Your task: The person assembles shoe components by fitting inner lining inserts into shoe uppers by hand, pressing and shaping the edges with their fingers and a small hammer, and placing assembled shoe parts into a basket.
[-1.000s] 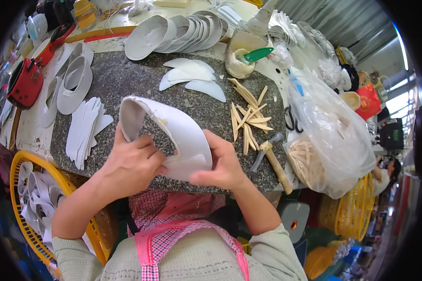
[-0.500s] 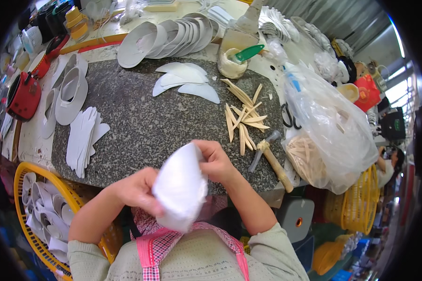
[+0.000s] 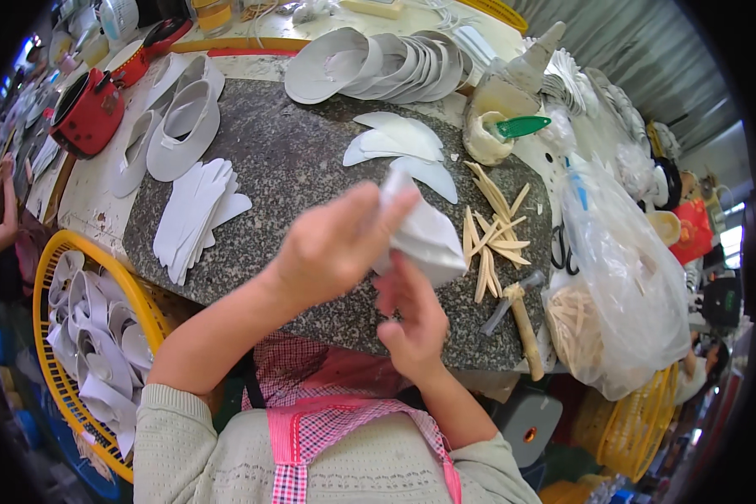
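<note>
A white shoe upper [image 3: 435, 239], slightly blurred, is tilted above the stone slab [image 3: 281, 189]. My left hand [image 3: 332, 239] is closed on its left end, thumb and fingers pinching it. My right hand [image 3: 416, 319] is below the upper, fingers apart, with a fingertip at its lower edge. Beyond them lie white curved pieces [image 3: 399, 139] in a loose fan. To the right is a scatter of cream-coloured thin strips [image 3: 500, 239], and nearer me a hammer [image 3: 527, 336] with a wooden handle. A stack of white flat pieces [image 3: 195, 218] lies on the slab's left.
Grey-white uppers [image 3: 332, 67] stand in a row at the back; more [image 3: 185, 134] sit left by a red pot [image 3: 88, 113]. A glue pot [image 3: 487, 143] holds a green-handled brush [image 3: 525, 126]. Right are scissors [image 3: 565, 252] and a plastic bag [image 3: 630, 302]. A yellow basket [image 3: 147, 311] holds uppers.
The upper has moved from close to my body forward and right over the slab. My right hand has shifted from its upper right edge to beneath it. The view has turned left.
</note>
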The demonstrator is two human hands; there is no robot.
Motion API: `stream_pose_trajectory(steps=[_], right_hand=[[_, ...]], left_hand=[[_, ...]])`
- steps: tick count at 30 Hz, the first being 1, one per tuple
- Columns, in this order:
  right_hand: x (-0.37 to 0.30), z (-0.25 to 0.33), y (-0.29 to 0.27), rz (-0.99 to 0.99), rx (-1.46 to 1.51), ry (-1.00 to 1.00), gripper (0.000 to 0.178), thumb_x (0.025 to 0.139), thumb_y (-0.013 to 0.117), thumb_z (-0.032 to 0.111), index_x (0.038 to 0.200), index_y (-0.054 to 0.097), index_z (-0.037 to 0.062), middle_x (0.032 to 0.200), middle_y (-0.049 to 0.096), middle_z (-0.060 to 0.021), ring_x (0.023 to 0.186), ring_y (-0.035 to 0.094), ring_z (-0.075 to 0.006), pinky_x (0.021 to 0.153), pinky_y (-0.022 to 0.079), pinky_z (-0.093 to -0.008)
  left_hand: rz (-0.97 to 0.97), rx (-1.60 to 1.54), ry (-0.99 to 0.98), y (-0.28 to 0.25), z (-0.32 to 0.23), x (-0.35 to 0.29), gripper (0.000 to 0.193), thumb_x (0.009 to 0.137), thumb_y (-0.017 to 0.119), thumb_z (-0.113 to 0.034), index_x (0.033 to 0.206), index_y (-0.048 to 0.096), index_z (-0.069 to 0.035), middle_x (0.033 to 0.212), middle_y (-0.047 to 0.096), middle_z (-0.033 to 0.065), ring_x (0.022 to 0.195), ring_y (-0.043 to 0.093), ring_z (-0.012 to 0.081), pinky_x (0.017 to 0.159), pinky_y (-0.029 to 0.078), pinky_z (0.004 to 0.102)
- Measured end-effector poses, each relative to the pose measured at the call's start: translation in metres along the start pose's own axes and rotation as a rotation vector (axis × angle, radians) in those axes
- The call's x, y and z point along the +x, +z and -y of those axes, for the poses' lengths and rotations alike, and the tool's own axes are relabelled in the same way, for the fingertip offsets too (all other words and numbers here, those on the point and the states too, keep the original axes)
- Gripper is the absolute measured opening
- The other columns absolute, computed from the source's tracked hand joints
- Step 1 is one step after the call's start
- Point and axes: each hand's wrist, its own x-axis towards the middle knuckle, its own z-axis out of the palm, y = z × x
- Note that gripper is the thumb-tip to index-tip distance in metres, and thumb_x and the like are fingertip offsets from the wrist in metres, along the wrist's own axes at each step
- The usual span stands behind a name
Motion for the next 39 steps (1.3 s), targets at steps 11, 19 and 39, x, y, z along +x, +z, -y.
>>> stream_pose_trajectory(steps=[11, 19, 39], right_hand=[[0.033, -0.012, 0.023, -0.268, 0.601, 0.116, 0.021, 0.088, 0.055, 0.011, 0.102, 0.057, -0.0054, 0.096, 0.061, -0.0119, 0.081, 0.06, -0.0171, 0.07, 0.05, -0.0311], [0.048, -0.011, 0.002, -0.29, 0.579, 0.021, 0.027, 0.09, 0.049, 0.009, 0.111, 0.05, -0.0083, 0.106, 0.059, -0.0131, 0.096, 0.058, -0.0194, 0.085, 0.046, -0.0311], [0.053, -0.016, -0.003, -0.169, -0.234, -0.155, 0.019, 0.088, 0.056, 0.012, 0.099, 0.06, -0.0032, 0.076, 0.062, -0.0055, 0.064, 0.052, -0.0072, 0.056, 0.041, -0.0211]], left_hand=[[-0.121, -0.998, -0.717, 0.007, -0.004, -0.017, 0.076, 0.068, 0.062, 0.005, 0.136, 0.032, -0.009, 0.103, 0.049, 0.0125, 0.098, 0.058, 0.0256, 0.078, 0.05, 0.0291], [0.253, -0.531, -0.588, 0.027, 0.013, -0.037, 0.075, 0.071, 0.054, 0.005, 0.139, 0.023, -0.003, 0.111, 0.053, 0.0245, 0.099, 0.056, 0.0334, 0.081, 0.046, 0.038], [-0.148, -0.165, -0.097, 0.009, -0.001, -0.016, 0.024, 0.072, 0.066, -0.005, 0.096, 0.063, -0.003, 0.09, 0.057, 0.0086, 0.071, 0.055, 0.0272, 0.068, 0.047, 0.0335]])
